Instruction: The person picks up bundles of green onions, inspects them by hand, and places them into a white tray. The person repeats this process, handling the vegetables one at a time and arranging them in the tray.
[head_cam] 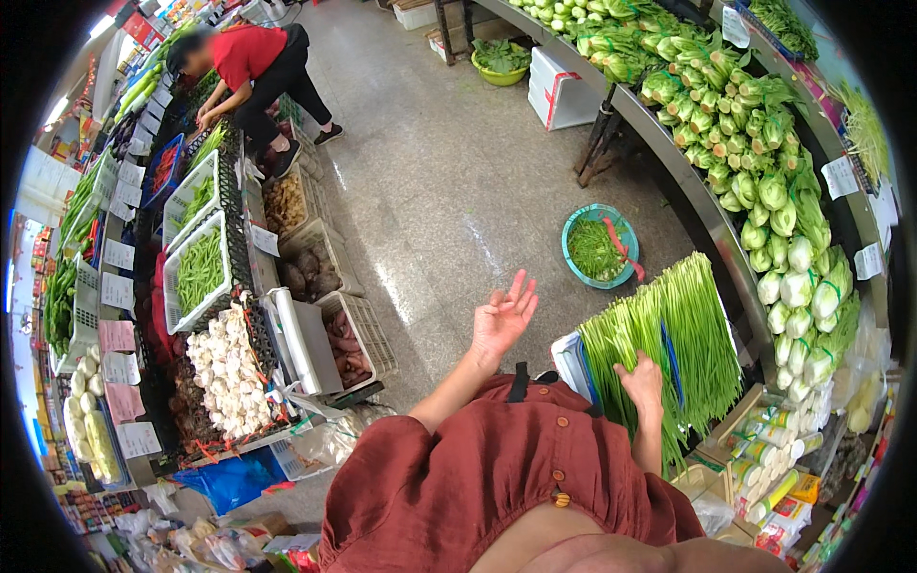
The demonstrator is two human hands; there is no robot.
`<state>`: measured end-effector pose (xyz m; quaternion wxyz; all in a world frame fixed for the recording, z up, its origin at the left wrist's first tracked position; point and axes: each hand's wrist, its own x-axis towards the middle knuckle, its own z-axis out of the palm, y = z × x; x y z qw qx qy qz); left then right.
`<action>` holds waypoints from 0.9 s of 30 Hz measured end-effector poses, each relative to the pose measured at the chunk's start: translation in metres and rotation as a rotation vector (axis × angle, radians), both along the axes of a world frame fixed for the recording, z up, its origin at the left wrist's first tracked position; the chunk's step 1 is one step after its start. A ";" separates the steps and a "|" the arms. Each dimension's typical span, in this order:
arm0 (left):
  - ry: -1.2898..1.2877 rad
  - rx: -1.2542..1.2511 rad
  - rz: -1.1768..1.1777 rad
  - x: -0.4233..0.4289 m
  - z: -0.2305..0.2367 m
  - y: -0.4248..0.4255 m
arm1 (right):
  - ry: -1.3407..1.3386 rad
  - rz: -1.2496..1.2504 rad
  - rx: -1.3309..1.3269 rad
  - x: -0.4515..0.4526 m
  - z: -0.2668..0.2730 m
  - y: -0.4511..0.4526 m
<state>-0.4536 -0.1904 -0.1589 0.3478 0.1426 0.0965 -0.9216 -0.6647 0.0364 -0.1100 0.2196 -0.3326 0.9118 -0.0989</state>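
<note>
My left hand (pixel 504 315) is held up over the floor in front of me. Nothing is in it; its thumb and forefinger are bent together and the other fingers stand up. On the right, my right hand (pixel 641 383) touches a thick pile of green chives (pixel 620 329), thumb apart from the forefinger. Whether the fingertips close on any stalks is hidden. A blue strip (pixel 671 354) parts this pile from a second stack of chives (pixel 695 315). Beyond them, a turquoise basin (pixel 566 240) on the floor holds loose green trimmings (pixel 596 247) and a red ribbon (pixel 615 236).
Leafy green vegetables (pixel 745 150) fill the curved metal-edged shelf (pixel 698 193) on the right. To the left are garlic bulbs (pixel 229 372), a white crate of green beans (pixel 169 286) and crates of roots (pixel 344 344). A person in red (pixel 251 57) bends over the left stall. A white foam box (pixel 573 93) stands on the floor.
</note>
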 end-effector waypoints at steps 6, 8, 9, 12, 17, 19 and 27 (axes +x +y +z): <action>0.019 0.031 -0.029 -0.008 0.000 0.004 | 0.026 -0.002 -0.005 -0.002 -0.004 0.002; 0.008 0.048 -0.028 -0.009 0.001 0.004 | 0.010 -0.006 0.021 -0.004 -0.002 0.001; 0.013 0.047 -0.031 -0.010 0.002 0.003 | 0.020 -0.003 -0.001 -0.005 0.000 0.000; 0.010 0.050 -0.041 -0.012 0.003 0.003 | 0.025 -0.003 -0.001 -0.006 0.003 -0.002; -0.023 0.058 -0.039 -0.015 0.006 0.002 | 0.005 -0.001 0.062 -0.007 0.003 -0.002; -0.026 0.058 -0.052 -0.016 0.006 0.000 | -0.007 0.003 0.071 -0.008 0.002 -0.002; -0.018 0.063 -0.057 -0.021 0.010 -0.004 | -0.003 -0.017 0.031 -0.013 0.002 0.000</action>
